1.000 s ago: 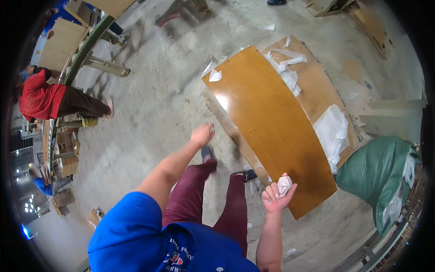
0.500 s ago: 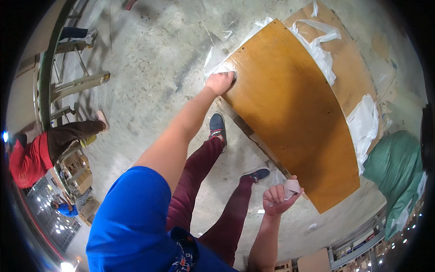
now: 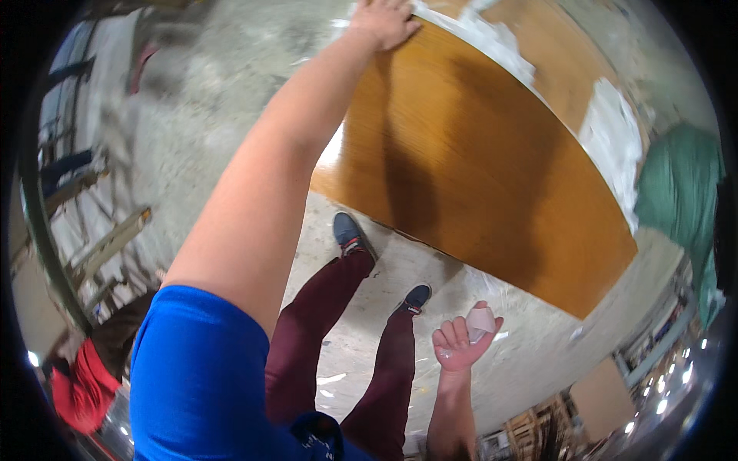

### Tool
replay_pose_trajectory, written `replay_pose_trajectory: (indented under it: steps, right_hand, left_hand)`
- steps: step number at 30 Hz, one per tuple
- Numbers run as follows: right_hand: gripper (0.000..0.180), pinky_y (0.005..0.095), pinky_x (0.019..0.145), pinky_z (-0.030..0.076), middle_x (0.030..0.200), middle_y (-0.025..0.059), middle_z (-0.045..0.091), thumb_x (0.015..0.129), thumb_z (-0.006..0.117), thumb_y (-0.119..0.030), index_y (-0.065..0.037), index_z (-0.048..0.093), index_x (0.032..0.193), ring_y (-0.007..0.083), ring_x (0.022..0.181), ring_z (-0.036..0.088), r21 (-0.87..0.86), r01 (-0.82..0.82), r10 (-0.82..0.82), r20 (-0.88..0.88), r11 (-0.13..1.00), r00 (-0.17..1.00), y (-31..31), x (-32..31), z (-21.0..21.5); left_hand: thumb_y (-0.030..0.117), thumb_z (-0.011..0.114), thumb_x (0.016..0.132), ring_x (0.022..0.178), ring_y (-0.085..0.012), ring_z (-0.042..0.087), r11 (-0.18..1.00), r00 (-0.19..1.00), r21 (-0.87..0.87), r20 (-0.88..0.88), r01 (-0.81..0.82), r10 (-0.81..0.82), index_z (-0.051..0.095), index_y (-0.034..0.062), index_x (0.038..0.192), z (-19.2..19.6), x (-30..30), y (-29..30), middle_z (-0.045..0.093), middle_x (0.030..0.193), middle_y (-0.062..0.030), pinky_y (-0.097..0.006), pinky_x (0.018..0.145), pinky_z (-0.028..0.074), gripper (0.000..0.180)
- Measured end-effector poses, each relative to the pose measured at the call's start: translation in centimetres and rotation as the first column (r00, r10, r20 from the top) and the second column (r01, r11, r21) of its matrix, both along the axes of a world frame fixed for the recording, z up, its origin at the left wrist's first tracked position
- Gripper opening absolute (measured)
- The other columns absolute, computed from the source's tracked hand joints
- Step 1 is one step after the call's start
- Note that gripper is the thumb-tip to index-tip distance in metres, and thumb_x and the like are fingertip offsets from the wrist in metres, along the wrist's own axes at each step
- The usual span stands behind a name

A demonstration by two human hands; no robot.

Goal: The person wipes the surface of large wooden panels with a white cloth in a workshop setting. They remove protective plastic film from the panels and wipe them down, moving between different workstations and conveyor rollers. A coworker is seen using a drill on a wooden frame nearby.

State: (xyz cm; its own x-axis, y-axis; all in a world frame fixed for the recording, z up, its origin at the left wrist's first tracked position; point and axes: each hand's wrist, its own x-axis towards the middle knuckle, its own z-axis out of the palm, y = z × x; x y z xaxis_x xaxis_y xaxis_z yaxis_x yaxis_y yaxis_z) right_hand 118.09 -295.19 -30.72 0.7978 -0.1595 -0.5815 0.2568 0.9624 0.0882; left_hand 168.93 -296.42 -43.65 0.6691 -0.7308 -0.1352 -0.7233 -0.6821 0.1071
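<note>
A large brown wooden panel (image 3: pixel 477 177) with one curved edge lies in front of me. My left hand (image 3: pixel 384 23) rests at its far left edge, fingers spread and partly cut off by the picture's top. My arm stretches over the panel's left side. Near the panel's close edge but apart from it, my right hand (image 3: pixel 461 338) is closed on a small folded pale pink piece (image 3: pixel 480 321). Whether that piece is cloth, paper or sandpaper cannot be told. White plastic sheeting (image 3: pixel 611 138) shows along the panel's curved edge.
Brown cardboard (image 3: pixel 557 69) lies beyond the panel. Green fabric (image 3: pixel 680 184) hangs or is draped at the right. Wooden frames (image 3: pixel 108 246) stand on the left, with a person in red (image 3: pixel 84 388) below them. My feet are on the concrete floor (image 3: pixel 207 131).
My left hand has moved from the panel's left corner, where it was curled, to farther along the edge, fingers now spread. The view has turned, and my right hand is farther from the panel.
</note>
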Motion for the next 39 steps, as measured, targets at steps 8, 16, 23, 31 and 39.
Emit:
replay_pose_trajectory:
  steps: [8, 16, 23, 31, 39]
  right_hand:
    - [0.062, 0.0282, 0.049, 0.031, 0.052, 0.0049, 0.038, 0.087, 0.028, -0.066, -0.022, 0.057, 0.12, 0.016, 0.05, 0.033, -0.009, 0.204, -0.204, -0.065, 0.979, 0.977, 0.6, -5.9, -1.8]
    - [0.059, 0.0269, 0.045, 0.031, 0.063, 0.0088, 0.048, 0.087, 0.034, -0.064, -0.02, 0.053, 0.12, 0.0157, 0.05, 0.038, -0.007, 0.091, -0.09, 0.048, 0.996, 0.995, -1.1, -10.1, -0.4]
    - [0.047, 0.0219, 0.037, 0.032, 0.1, 0.0162, 0.06, 0.091, 0.039, -0.055, -0.018, 0.051, 0.117, 0.0135, 0.05, 0.041, -0.155, -0.215, 0.195, -0.134, 0.964, 0.972, -5.6, -10.0, -0.1]
    - [0.037, 0.0203, 0.036, 0.031, 0.094, 0.0157, 0.062, 0.093, 0.044, -0.043, -0.016, 0.048, 0.118, 0.0092, 0.046, 0.048, -0.385, -0.554, 0.56, -0.107, 0.739, 0.822, 0.8, -3.0, -1.9]
    - [0.025, 0.019, 0.037, 0.027, 0.068, 0.0054, 0.053, 0.095, 0.048, -0.027, -0.008, 0.048, 0.111, 0.0054, 0.041, 0.035, -0.573, -0.699, 0.791, -0.137, 0.428, 0.597, 11.2, 5.5, -9.2]
  left_hand:
    - [0.038, 0.031, 0.094, 0.121, -0.0237, 0.042, 0.993, 0.969, 0.113, 0.246, -0.025, -0.004, 0.048, 0.0124, 0.12, -5.1, -3.8, 1.1, 0.048, 0.124, -0.0063, -0.048, 0.099, 0.032, 0.04]
    - [0.039, 0.039, 0.092, 0.125, -0.0257, 0.038, 0.975, 0.988, 0.178, 0.092, -0.135, 0.12, 0.044, 0.0172, 0.127, -4.7, -12.1, 9.4, 0.045, 0.129, -0.0065, -0.047, 0.103, 0.027, 0.042]
    - [0.02, 0.055, 0.083, 0.121, -0.0417, 0.035, 0.856, 0.909, -0.314, -0.066, -0.411, 0.412, 0.031, 0.0092, 0.137, 0.0, -31.1, 20.7, 0.035, 0.134, -0.0234, -0.049, 0.102, 0.03, 0.06]
    - [0.019, 0.053, 0.083, 0.09, -0.0336, 0.06, 0.741, 0.302, 0.041, -0.897, -0.671, 0.323, 0.058, 0.0038, 0.107, 8.1, -65.3, 31.8, 0.062, 0.099, -0.017, -0.042, 0.079, 0.048, 0.029]
    - [0.022, 0.054, 0.085, 0.1, -0.0322, 0.055, 0.951, 0.518, -0.023, -0.842, -0.308, 0.147, 0.052, 0.0066, 0.116, 7.9, -62.9, 29.3, 0.058, 0.106, -0.0155, -0.042, 0.087, 0.045, 0.034]
